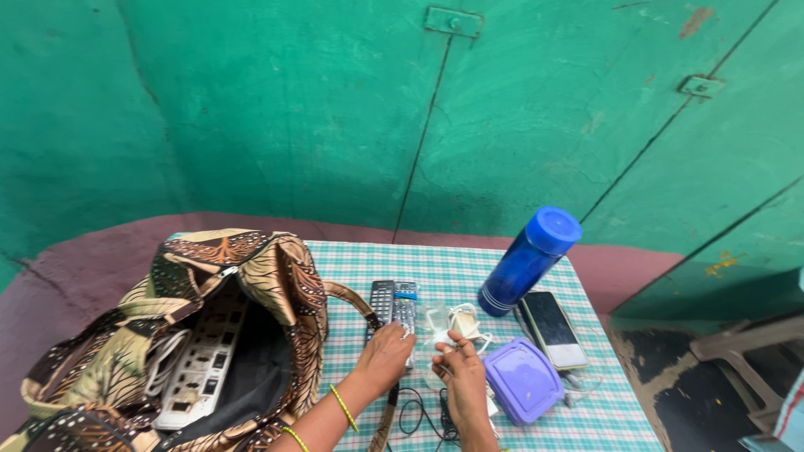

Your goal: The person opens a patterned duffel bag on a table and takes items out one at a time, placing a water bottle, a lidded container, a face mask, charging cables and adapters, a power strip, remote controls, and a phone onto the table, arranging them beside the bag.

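The two remote controls [393, 306] lie side by side on the checked tabletop [469, 268], long axes running away from the person, and the left hand [385, 356] rests flat on their near ends, nearer them than the right. The right hand [459, 368], fingers pinched on a small white charger [441, 338] (its cord coiled just beyond), sits just beside; a patterned bag [209, 326] gapes at left, and a purple lidded box [523, 381], phone [553, 328] and blue bottle [528, 259] crowd the right.

the tablecloth [469, 272] has a green and white check pattern. the bag [251, 276] is brown and cream with leaf print. the bottle [528, 259] is blue, the box [523, 381] purple, the wall [293, 109] green.
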